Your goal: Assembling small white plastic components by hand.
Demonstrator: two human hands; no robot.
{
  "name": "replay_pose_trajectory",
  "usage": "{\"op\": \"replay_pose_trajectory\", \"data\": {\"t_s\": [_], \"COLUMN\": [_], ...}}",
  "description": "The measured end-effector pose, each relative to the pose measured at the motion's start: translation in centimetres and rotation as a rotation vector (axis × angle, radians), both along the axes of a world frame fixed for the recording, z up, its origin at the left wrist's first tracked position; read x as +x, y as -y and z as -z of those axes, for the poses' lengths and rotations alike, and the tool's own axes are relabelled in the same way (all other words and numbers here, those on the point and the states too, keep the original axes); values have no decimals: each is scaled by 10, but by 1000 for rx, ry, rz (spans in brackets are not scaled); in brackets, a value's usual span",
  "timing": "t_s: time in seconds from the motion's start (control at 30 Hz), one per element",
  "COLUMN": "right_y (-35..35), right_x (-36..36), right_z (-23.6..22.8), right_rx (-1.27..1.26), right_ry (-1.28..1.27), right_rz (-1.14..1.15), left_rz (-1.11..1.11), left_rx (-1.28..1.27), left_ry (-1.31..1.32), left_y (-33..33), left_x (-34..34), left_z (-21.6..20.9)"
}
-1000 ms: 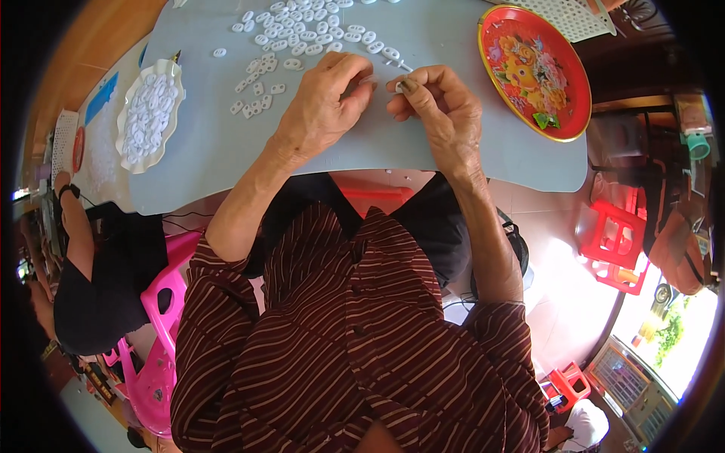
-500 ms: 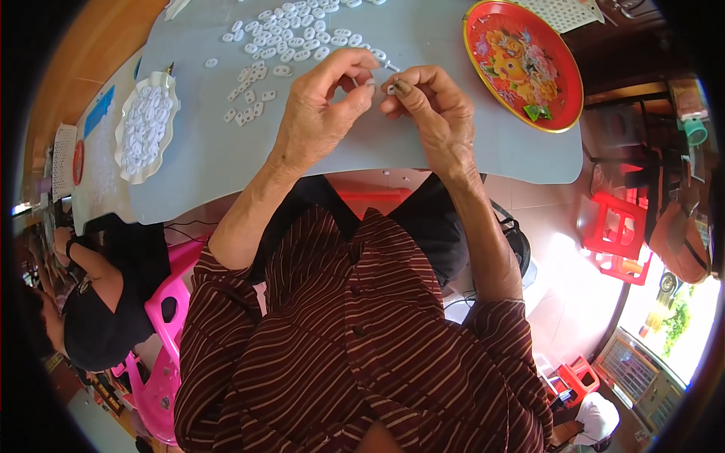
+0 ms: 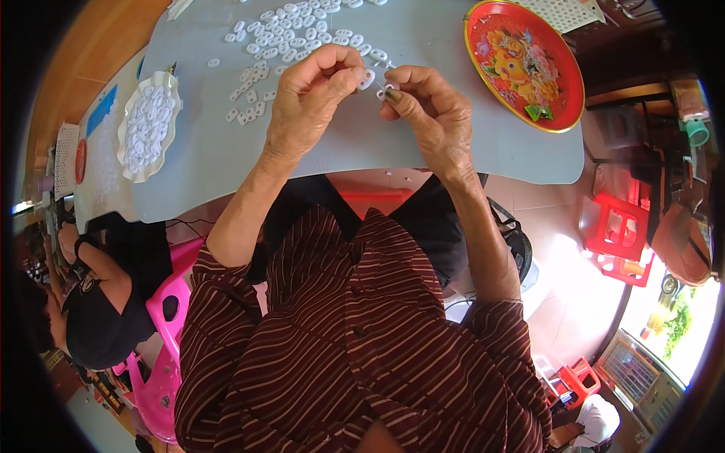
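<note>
One White Oval (image 3: 367, 79) Turned Into Plain View

From afar I watch the left hand (image 3: 310, 90), thumb and forefinger clamped together on the two-holed oval, which sits at those fingertips above the desk (image 3: 513, 151). Just to the oval's right, the right hand (image 3: 439, 113) pinches a small white piece (image 3: 390, 88); whether the two parts touch, I cannot tell. Half a second ago the oval was mostly hidden by the left hand's fingers; now it stands out past them, face showing. For the handwork, I judge, that leaves its holes exposed beside the smaller part, easier to match by eye. Loose small pieces (image 3: 250, 95) lie left of the left hand, a scalloped dish (image 3: 176, 104) farther left, more ovals (image 3: 343, 33) beyond both hands, and a red flowered tray (image 3: 568, 94) right of the right hand.
</note>
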State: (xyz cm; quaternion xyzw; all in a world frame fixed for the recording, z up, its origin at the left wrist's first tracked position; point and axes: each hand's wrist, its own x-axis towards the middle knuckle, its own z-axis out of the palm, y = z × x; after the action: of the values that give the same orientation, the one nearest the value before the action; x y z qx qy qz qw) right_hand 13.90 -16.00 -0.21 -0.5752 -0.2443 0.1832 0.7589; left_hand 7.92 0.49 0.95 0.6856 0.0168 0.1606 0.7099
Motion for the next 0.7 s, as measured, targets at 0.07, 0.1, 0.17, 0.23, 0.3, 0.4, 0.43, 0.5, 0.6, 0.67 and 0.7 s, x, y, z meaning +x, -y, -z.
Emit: {"op": "replay_pose_trajectory", "data": {"t_s": [0.07, 0.1, 0.17, 0.23, 0.3, 0.4, 0.43, 0.5, 0.6, 0.67, 0.7], "right_y": [0, 1, 1, 1, 1, 1, 1, 2, 1, -1, -1], "right_x": [0, 0, -1, -2, -2, -2, -1, -1, -2, -3, -4], "right_z": [-1, -1, -2, -2, -2, -2, -2, -3, -2, -1, -1], "right_rx": [-19, -39, -40, -40, -34, -48, -48, -62, -38, -22, -5], "right_ry": [3, 8, 7, 5, 6, -30, -30, 11, -28, -21, -14], "right_rz": [4, 8, 6, 3, 47, 49, 48, 32, 40, 45, 51], "left_rz": [1, 3, 8, 25, 39, 67, 65, 62, 47, 86, 86], "left_rx": [-18, -19, -50, -43, -35, 27, -3, -32, -115, -112, -111], "left_ry": [-5, -4, -9, -30, -53, -165, -167, -171, -167, -178, -178], "left_y": [0, 0, 0, 0, 0, 4, 8, 13, 15, 13, 12], "left_x": [0, 0, -3, -6, -11, -18, -18, -19, -18, -18, -18], "left_z": [-1, -1, -2, -3, -4, -7, -8, -11, -15, -16, -17]}}
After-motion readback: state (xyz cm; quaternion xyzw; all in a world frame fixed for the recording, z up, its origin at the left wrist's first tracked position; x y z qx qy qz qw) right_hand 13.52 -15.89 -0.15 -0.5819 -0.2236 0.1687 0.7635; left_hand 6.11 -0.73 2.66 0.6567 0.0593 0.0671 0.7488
